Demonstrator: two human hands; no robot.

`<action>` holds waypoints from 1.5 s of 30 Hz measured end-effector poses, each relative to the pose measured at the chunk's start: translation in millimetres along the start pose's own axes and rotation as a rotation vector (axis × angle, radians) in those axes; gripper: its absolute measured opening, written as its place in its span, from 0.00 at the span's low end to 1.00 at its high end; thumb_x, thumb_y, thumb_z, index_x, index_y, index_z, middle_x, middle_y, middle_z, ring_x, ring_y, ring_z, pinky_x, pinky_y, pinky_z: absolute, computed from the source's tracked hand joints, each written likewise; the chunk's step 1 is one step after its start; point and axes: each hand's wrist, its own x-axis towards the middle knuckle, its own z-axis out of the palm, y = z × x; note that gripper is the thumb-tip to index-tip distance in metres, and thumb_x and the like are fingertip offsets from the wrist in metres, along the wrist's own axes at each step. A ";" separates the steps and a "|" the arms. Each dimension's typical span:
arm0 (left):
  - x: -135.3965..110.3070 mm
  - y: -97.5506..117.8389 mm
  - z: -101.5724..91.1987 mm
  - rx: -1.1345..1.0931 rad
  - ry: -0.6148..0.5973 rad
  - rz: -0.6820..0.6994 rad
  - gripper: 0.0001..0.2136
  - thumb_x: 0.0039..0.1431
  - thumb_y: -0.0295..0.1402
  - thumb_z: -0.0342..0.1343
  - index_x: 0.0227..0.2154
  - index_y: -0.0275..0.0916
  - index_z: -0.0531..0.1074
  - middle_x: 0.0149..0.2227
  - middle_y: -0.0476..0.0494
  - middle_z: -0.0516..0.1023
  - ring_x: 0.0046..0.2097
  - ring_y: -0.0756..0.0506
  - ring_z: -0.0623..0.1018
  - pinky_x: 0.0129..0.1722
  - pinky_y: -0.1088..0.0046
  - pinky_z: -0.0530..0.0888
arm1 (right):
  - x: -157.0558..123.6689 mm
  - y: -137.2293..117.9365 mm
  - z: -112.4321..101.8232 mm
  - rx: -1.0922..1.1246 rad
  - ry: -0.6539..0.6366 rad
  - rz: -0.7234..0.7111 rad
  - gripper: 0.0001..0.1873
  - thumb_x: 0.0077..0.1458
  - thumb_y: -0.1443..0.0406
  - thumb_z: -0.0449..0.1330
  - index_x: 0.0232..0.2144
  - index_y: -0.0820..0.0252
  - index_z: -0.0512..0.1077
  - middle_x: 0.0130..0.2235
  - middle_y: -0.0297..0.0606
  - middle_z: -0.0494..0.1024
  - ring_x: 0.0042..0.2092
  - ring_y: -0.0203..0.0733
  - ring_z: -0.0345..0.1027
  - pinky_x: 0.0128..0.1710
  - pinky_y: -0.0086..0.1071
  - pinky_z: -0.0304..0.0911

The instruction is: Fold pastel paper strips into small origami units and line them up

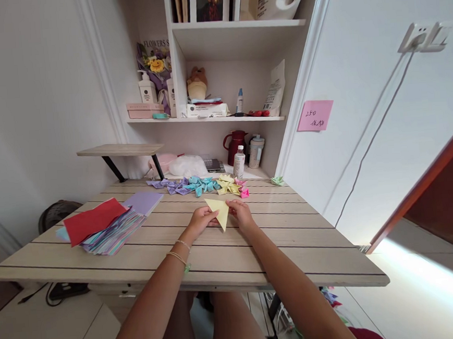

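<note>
A sheet of yellow origami paper [221,211], folded into a triangle with one point downward, is held just above the table's middle. My left hand [204,221] grips its left side, thumb on top and fingers beneath. At its upper right corner, my right hand [239,213] pinches the paper between thumb and fingers. Beyond my hands lie folded paper pieces in groups: purple ones [177,186], blue ones [202,185], yellow ones [228,185] and a few pink ones [244,192]. One light green folded piece [277,180] sits apart at the right.
On the slatted table [308,259], a stack of coloured paper [114,231] with a red sheet [94,220] on top lies left, beside purple paper [145,201]. A small raised shelf [121,150] stands back left. A clear bottle [239,161] and red jug [235,147] stand behind.
</note>
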 end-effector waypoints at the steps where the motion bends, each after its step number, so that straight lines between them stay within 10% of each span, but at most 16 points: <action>1: 0.2 -0.2 -0.1 -0.005 -0.004 -0.003 0.14 0.41 0.35 0.64 0.28 0.31 0.71 0.29 0.38 0.79 0.27 0.47 0.78 0.32 0.69 0.76 | -0.1 0.7 0.3 0.014 0.004 0.005 0.19 0.31 0.54 0.66 0.13 0.60 0.62 0.17 0.29 0.65 0.24 0.34 0.59 0.27 0.28 0.57; 8: 2.0 -3.2 -2.1 -0.039 0.096 0.052 0.12 0.42 0.35 0.64 0.26 0.32 0.70 0.30 0.39 0.79 0.31 0.46 0.78 0.33 0.71 0.76 | -4.5 7.6 5.4 -0.143 -0.119 0.065 0.25 0.36 0.46 0.60 0.22 0.63 0.69 0.22 0.34 0.70 0.25 0.36 0.61 0.26 0.28 0.56; 19: 2.2 -4.5 0.3 0.023 0.037 0.008 0.11 0.45 0.35 0.62 0.26 0.31 0.70 0.26 0.39 0.78 0.29 0.46 0.79 0.29 0.74 0.76 | -7.1 4.6 5.3 -0.830 0.071 -0.363 0.25 0.53 0.48 0.44 0.18 0.60 0.63 0.18 0.33 0.65 0.22 0.36 0.55 0.24 0.29 0.48; 45: -0.7 -3.2 5.1 -0.037 -0.003 -0.028 0.11 0.44 0.32 0.62 0.28 0.30 0.71 0.29 0.36 0.79 0.31 0.46 0.79 0.29 0.75 0.75 | -9.2 6.0 12.8 -0.913 0.188 -0.448 0.23 0.58 0.55 0.39 0.22 0.59 0.66 0.21 0.39 0.70 0.23 0.40 0.60 0.24 0.31 0.50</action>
